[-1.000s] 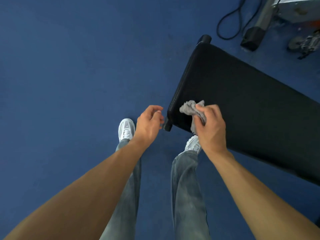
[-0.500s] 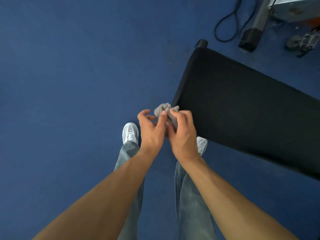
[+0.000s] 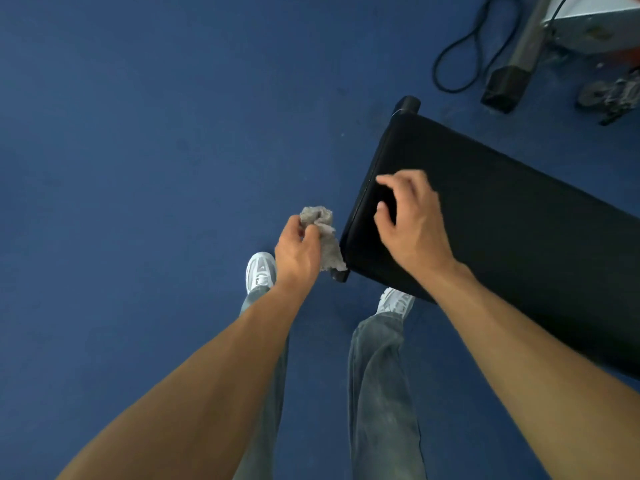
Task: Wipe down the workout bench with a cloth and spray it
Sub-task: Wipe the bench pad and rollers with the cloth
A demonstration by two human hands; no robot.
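The black padded workout bench (image 3: 512, 216) runs from the middle of the view to the right edge. A crumpled grey cloth (image 3: 322, 237) hangs just left of the bench's near end, with my left hand (image 3: 298, 251) shut on it. My right hand (image 3: 412, 220) hovers over the bench's near end, fingers spread and curled, holding nothing. No spray bottle is in view.
Blue carpet floor (image 3: 156, 150) surrounds the bench. My two white shoes (image 3: 259, 271) stand by the bench's near corner. A black cable loop (image 3: 464, 60), a grey post with a black foot (image 3: 505, 84) and some metal hardware (image 3: 613, 95) lie at the top right.
The cloth passed from my right hand to my left hand. My right hand then let go and moved right over the bench's end, fingers now apart.
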